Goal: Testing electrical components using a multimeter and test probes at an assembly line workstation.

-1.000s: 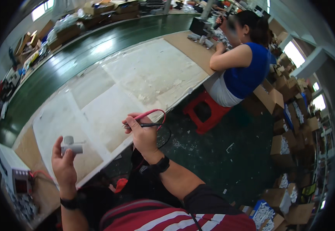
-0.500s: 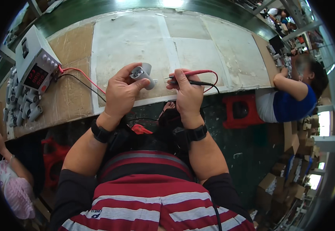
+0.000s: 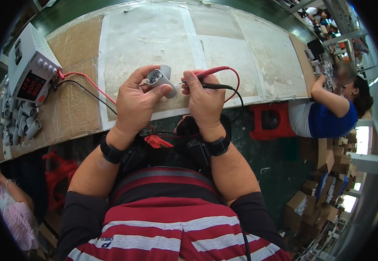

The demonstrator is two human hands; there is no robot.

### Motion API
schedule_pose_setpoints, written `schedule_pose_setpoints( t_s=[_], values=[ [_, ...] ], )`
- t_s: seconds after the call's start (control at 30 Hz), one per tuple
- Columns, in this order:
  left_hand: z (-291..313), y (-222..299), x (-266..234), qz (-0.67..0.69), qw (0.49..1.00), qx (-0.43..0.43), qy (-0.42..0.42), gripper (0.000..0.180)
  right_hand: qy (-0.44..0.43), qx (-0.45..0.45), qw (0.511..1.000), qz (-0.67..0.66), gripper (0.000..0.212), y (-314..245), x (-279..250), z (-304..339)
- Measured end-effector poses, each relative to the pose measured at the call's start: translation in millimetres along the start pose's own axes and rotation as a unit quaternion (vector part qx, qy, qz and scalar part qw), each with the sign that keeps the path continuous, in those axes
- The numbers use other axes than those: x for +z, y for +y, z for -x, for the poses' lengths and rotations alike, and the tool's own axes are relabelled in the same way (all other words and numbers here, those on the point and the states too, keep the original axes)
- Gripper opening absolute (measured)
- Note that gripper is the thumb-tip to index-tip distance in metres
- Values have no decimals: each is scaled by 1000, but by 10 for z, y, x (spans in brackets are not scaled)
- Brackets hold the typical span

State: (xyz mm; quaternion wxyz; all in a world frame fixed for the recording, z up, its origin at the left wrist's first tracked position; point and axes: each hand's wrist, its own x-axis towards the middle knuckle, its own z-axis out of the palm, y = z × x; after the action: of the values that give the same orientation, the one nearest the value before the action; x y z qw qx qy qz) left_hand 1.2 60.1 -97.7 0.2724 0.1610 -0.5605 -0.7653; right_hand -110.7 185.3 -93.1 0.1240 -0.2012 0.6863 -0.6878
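My left hand (image 3: 137, 102) is closed around a grey cylindrical plastic housing (image 3: 166, 78), whose open end shows metal parts inside. Thin metal pins stick out of its right side. In my right hand (image 3: 206, 100) are a red test probe (image 3: 215, 71) and a black test probe (image 3: 217, 86), pinched together. Their tips point left and meet or nearly meet the pins; actual contact is too small to make out. A red and a black lead run from a white power supply (image 3: 30, 71) with a lit red display, at the left.
Several grey housings (image 3: 21, 119) lie heaped beside the power supply. The table (image 3: 150, 35) has a taped, worn covering. A person in blue (image 3: 334, 115) sits at the right near a red stool (image 3: 269, 122); another person's arm (image 3: 0, 174) shows at far left. Cardboard boxes (image 3: 295, 206) stand lower right.
My right hand has moved left, bringing the probe tips up to the pins of the housing. The whole view has shifted slightly, and the power supply's display now shows different digits.
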Motion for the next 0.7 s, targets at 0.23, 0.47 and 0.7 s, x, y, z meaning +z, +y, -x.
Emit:
schedule_pose_setpoints(
  t_s=[0.23,0.47,0.7],
  values=[
    [0,16,22,3,1000,-10,-4,48,0,4,1000,8,20,9,5,-14],
    [10,41,8,23,1000,-11,-9,47,-14,-51,996,78,17,39,13,-18],
    [12,33,-9,20,1000,-11,-17,47,-12,-37,997,63,14,41,15,-23]
  ],
)
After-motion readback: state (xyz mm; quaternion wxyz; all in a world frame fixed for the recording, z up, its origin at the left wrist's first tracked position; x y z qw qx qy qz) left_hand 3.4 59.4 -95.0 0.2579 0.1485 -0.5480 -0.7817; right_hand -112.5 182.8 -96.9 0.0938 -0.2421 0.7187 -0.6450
